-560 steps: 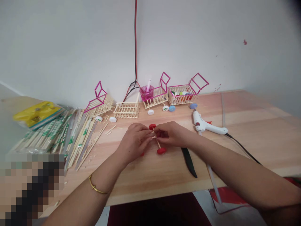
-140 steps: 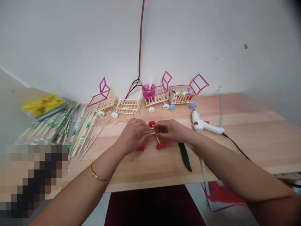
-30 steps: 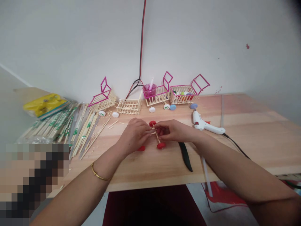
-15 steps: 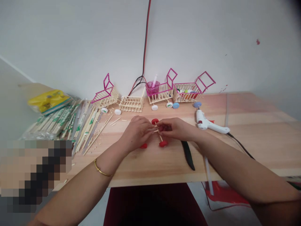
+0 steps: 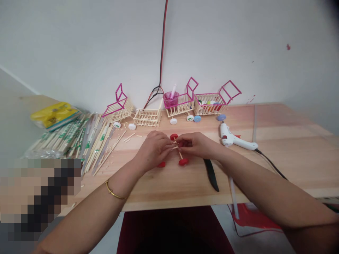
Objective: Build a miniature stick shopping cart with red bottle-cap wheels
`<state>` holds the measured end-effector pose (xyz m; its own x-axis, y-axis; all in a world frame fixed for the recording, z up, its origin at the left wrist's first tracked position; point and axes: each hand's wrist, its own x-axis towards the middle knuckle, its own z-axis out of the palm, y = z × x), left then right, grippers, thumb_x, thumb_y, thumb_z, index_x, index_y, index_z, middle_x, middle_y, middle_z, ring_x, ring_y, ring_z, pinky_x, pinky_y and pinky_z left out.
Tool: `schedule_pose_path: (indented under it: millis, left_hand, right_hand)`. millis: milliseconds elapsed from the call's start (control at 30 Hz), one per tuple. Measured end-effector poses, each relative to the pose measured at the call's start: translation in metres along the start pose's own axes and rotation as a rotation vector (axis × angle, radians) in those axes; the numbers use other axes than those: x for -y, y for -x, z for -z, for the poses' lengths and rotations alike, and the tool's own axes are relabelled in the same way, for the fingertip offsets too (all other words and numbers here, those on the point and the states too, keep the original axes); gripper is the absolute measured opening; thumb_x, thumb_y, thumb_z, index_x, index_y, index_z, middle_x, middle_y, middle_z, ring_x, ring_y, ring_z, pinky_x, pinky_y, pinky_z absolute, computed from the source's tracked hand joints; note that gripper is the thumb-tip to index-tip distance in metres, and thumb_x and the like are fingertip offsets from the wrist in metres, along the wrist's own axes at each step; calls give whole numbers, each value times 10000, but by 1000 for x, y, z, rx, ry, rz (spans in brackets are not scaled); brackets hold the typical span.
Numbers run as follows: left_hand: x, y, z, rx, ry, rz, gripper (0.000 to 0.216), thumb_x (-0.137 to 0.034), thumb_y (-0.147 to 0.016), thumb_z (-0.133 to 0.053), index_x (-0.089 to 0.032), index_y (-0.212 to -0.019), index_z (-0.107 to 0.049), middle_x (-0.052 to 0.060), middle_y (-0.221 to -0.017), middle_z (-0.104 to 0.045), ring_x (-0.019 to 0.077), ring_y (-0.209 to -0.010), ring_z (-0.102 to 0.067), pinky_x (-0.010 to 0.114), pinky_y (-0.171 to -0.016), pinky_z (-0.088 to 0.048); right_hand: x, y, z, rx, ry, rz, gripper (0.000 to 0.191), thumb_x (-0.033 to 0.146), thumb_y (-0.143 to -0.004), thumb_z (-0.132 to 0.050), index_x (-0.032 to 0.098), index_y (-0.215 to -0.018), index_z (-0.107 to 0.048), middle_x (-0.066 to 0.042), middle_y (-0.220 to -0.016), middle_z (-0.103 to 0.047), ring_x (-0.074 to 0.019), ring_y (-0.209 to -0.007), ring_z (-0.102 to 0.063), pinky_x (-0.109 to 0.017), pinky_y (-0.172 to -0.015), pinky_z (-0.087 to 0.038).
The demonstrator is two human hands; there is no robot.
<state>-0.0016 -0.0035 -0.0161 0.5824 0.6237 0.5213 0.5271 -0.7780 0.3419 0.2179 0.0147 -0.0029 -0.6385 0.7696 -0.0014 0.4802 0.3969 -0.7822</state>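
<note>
On the table in front of me, a thin wooden stick axle [image 5: 180,154] joins two red cap wheels [image 5: 183,162]. Another red cap [image 5: 161,164] peeks out from under my left hand [image 5: 156,148]. Short pale sticks cross the axle between my hands, and the left thumb and fingers are closed on their left side. My right hand [image 5: 194,144] pinches the same sticks close to the axle, its fingertips partly hidden. A dark blade-shaped piece [image 5: 211,174] lies just below the right wrist.
Several stick carts stand along the wall, among them an unpainted basket [image 5: 147,117] and one bearing a purple cup [image 5: 171,100]. A white glue gun [image 5: 236,138] with a cord lies at right. Loose sticks [image 5: 99,148], wrapped chopsticks [image 5: 60,137] and a yellow packet [image 5: 54,114] fill the left.
Both hands keep nearly the same grip on the sticks and axle. The whole view has shifted very slightly.
</note>
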Motion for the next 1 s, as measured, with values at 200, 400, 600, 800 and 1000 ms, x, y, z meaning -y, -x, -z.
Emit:
schedule_pose_path:
  millis: [200,400,600,800,1000]
  left_hand:
    - [-1,0,0,0,0,5,149,-284,-888,-591,-179,-932,-686,74,-924,-738,221,-924,-640,414,-864,-458]
    - [-2,0,0,-6,-10,-2,143,-272,-886,-596,-161,-925,-678,85,-916,-737,230,-920,-643,421,-859,-467]
    - [-2,0,0,2,-25,14,142,-283,-885,-591,-186,-934,-682,77,-925,-736,228,-936,-643,427,-873,-470]
    - [-2,0,0,7,-27,20,148,-289,-882,-591,-186,-936,-683,83,-924,-735,231,-952,-644,429,-885,-470]
    - [-2,0,0,10,-16,22,145,-284,-883,-588,-191,-935,-686,78,-924,-736,230,-942,-645,433,-877,-471]
  right_hand:
    - [0,0,0,0,9,-3,200,244,-799,-594,156,-953,-686,-22,-782,-681,-142,-701,-603,-257,-656,-458]
    - [2,0,0,-20,32,11,196,237,-796,-592,155,-944,-690,-15,-755,-671,-133,-673,-586,-245,-624,-439]
    - [0,-1,-1,-14,10,20,195,236,-795,-591,147,-939,-688,-22,-772,-675,-136,-687,-592,-249,-638,-445]
    - [0,0,-1,-11,-6,8,218,254,-794,-593,152,-959,-695,-27,-789,-680,-143,-703,-605,-255,-657,-462]
    - [1,0,-1,-9,-1,12,201,228,-795,-584,156,-951,-687,-24,-792,-678,-137,-698,-594,-253,-653,-454]
